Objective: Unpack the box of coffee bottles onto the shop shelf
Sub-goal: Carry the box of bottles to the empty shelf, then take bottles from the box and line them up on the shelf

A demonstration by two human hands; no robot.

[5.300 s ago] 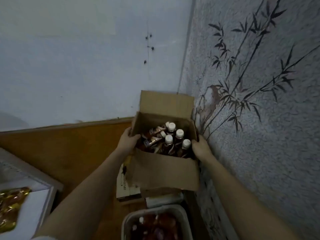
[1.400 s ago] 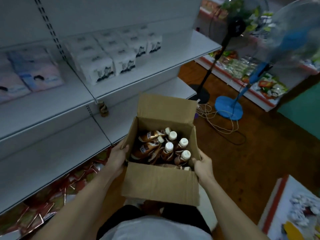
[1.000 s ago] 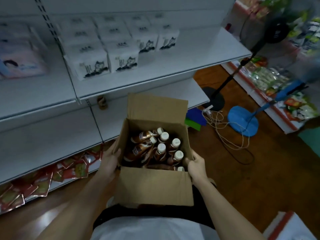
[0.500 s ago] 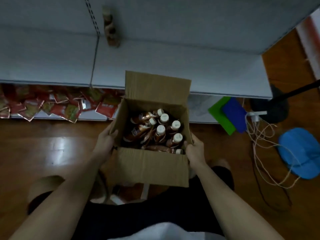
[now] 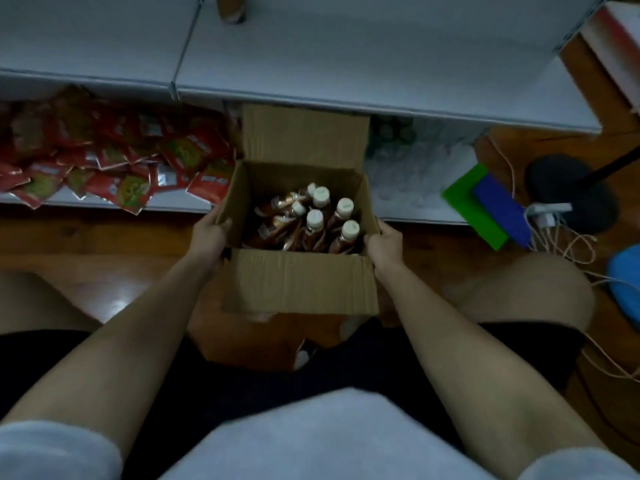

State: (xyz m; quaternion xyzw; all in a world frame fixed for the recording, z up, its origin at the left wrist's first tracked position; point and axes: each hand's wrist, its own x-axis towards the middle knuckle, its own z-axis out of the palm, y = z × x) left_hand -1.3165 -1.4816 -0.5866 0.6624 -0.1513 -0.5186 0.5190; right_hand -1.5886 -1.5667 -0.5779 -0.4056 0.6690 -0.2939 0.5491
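Note:
An open cardboard box (image 5: 301, 282) sits low in front of me, between my knees, its flaps spread. Inside are several brown coffee bottles (image 5: 313, 223) with white caps, some upright, some lying down. My left hand (image 5: 207, 237) grips the box's left wall, thumb over the rim. My right hand (image 5: 386, 245) grips the right wall the same way. A white shop shelf (image 5: 381, 71) runs across the view just beyond the box, and a lone brown bottle (image 5: 230, 8) stands on it at the top edge.
Red snack packets (image 5: 104, 161) fill the bottom shelf on the left. Clear bottles (image 5: 415, 168) lie under the shelf on the right. Green and blue pads (image 5: 485, 206), a power strip with loose cords (image 5: 568, 244) and a black fan base (image 5: 571, 192) lie on the wooden floor at right.
I turned from the wall to the shelves carrying the box, then crouched. The box has come down near the floor in front of the lowest shelves; both hands keep their hold.

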